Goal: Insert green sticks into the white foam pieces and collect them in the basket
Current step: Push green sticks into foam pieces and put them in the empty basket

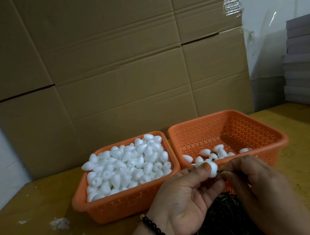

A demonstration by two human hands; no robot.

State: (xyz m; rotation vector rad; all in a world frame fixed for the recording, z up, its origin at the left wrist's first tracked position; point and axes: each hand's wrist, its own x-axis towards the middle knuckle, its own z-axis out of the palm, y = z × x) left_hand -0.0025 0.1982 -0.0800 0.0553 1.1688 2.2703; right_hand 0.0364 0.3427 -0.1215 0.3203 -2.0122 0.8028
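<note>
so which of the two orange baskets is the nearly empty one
The right basket, behind the hands: only a handful of foam pieces lie along its front edge, with bare mesh floor showing. The left basket is heaped with white foam.

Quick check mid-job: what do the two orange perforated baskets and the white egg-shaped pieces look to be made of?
The two orange perforated baskets look like moulded plastic, semi-glossy, with regular punched hole patterns. The white egg-shaped pieces look like matte foam, probably polystyrene; white crumbs lie on the wooden table.
</note>
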